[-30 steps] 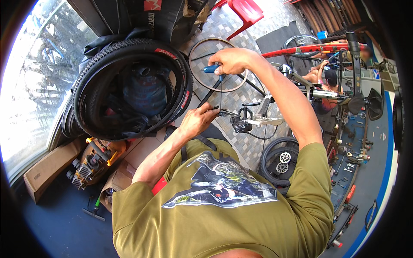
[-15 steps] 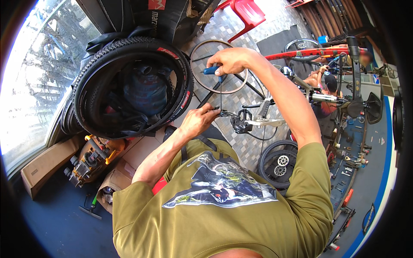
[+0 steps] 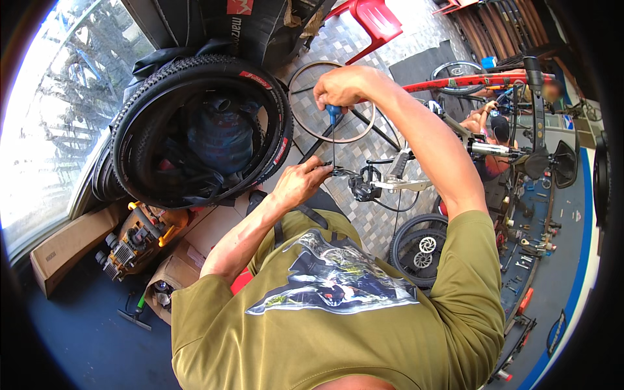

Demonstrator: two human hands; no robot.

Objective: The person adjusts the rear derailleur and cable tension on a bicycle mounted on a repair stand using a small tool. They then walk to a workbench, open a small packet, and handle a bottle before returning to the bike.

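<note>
My right hand (image 3: 339,88) is closed on the blue handle of a thin-shafted tool (image 3: 334,114), above the bicycle parts. The shaft points down to a small dark part (image 3: 338,171), which my left hand (image 3: 305,177) pinches between thumb and fingers. Just right of that are a black bicycle mechanism (image 3: 364,187) with a cable loop and a silver crank arm (image 3: 402,184). The red bicycle frame (image 3: 455,81) runs behind my right forearm. The tool's tip is too small to make out clearly.
Stacked tyres (image 3: 199,65) stand left of my hands. Behind are a loose rim (image 3: 309,65) and red chair (image 3: 370,19). Another person (image 3: 494,153) works at right beside a tool-laden bench (image 3: 552,273). Cartons (image 3: 75,247), a yellow machine (image 3: 130,253) and wheels (image 3: 416,257) lie lower.
My right hand has turned and risen slightly over the tool's handle, now covering its sideways part. My left hand stays in place. The other person's arm has shifted a little.
</note>
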